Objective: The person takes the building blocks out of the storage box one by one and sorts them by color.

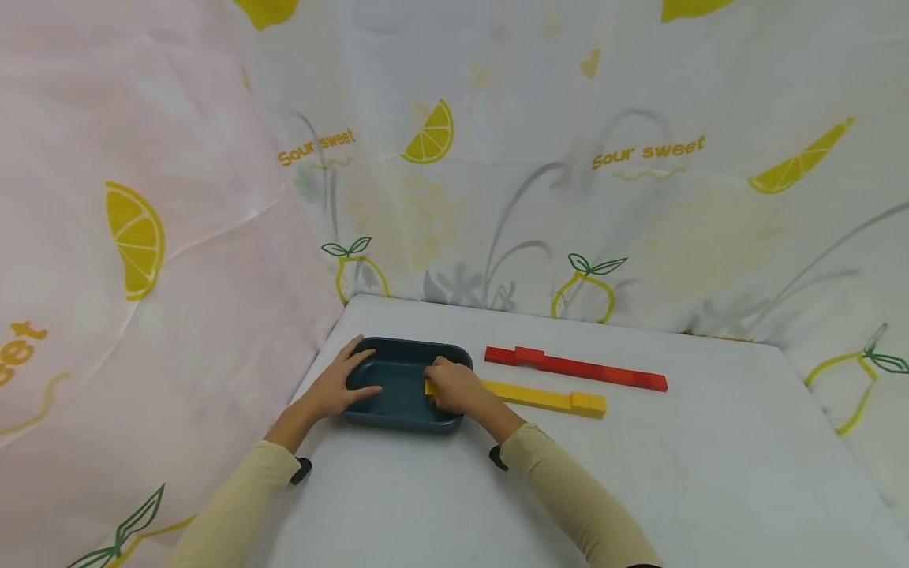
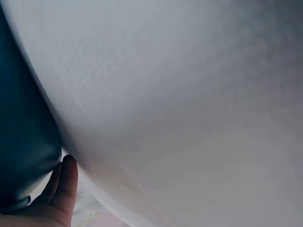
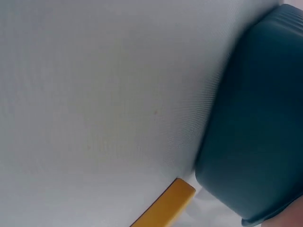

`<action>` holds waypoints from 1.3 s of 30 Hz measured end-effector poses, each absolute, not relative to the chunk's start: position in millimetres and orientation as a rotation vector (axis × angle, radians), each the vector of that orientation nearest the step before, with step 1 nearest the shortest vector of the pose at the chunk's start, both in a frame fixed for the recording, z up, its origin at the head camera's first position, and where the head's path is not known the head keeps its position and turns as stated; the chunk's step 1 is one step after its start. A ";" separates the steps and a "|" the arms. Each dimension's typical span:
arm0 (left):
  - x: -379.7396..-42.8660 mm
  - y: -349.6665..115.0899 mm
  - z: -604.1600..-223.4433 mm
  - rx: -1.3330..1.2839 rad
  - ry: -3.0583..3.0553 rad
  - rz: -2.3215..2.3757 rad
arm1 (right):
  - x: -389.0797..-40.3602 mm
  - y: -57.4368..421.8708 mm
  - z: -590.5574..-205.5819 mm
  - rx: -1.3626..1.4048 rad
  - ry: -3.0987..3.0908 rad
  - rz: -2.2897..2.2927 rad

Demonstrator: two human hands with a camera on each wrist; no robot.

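Observation:
A dark teal tray (image 1: 398,422) sits on the white table. My left hand (image 1: 337,386) lies at the tray's left end, its thumb and fingers spread across the rim. In the left wrist view, straight fingers (image 2: 66,189) touch the tray's outer wall (image 2: 23,113). My right hand (image 1: 454,385) reaches over the right rim with curled fingers, pinching a yellow block (image 1: 429,387) inside the tray; most of that block is hidden. Just outside the tray's right wall, a row of yellow blocks (image 1: 533,396) runs rightward, with one block stacked near its far end.
Behind the yellow row lies a row of red blocks (image 1: 582,368), with another red block (image 1: 529,356) on top near its left end. A lemon-printed cloth (image 1: 497,197) hangs along the back and left of the white table (image 1: 675,473).

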State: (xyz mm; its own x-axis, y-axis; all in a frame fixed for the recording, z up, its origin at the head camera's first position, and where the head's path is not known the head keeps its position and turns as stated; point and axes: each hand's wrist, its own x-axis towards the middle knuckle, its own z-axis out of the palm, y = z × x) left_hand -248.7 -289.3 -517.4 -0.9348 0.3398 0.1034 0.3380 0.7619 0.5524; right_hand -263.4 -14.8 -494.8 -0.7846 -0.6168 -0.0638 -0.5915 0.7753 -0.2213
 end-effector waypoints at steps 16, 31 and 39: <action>-248.7 -290.7 -519.6 0.561 2.935 0.900 | -267.5 -3.2 -499.5 -1.061 2.740 -0.852; -248.4 -287.7 -519.9 0.561 2.931 0.915 | -266.4 -0.7 -499.8 -0.904 2.785 -0.937; -251.7 -287.5 -517.7 0.559 2.939 0.903 | -265.4 -2.0 -499.4 -0.956 2.826 -0.888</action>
